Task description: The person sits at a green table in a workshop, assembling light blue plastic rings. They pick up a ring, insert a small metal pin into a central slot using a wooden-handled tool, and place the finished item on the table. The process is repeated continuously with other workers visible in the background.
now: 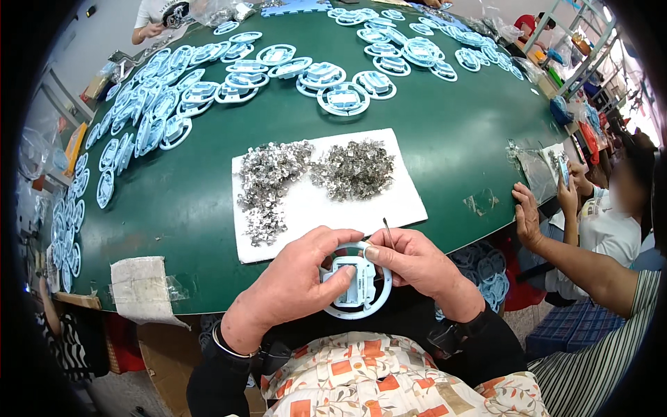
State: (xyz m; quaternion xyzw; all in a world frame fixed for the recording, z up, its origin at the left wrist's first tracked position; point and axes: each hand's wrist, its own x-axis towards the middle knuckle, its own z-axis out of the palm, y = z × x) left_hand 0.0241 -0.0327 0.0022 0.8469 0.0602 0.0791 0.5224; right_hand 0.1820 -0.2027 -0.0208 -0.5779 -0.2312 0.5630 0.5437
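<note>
Close to my body, both hands hold a light blue plastic wheel-shaped part (358,286), a round rim with a boxy centre. My left hand (281,281) grips its left side, with the thumb pressed on the centre. Fingers of my right hand (425,267) pinch the upper right of the rim. A thin, dark-tipped metal tool (388,233) sticks up from between those right fingers; its lower end is hidden. Just beyond my hands lies a white board (323,219) bearing two heaps of small metal clips, a left heap (267,184) and a right heap (356,170).
Many similar blue wheel parts (163,104) spread over the far and left side of the green table (472,146). A whitish cloth pad (142,286) is taped at the near left edge. At right, another person's hand (529,219) rests on the table edge; other people sit around.
</note>
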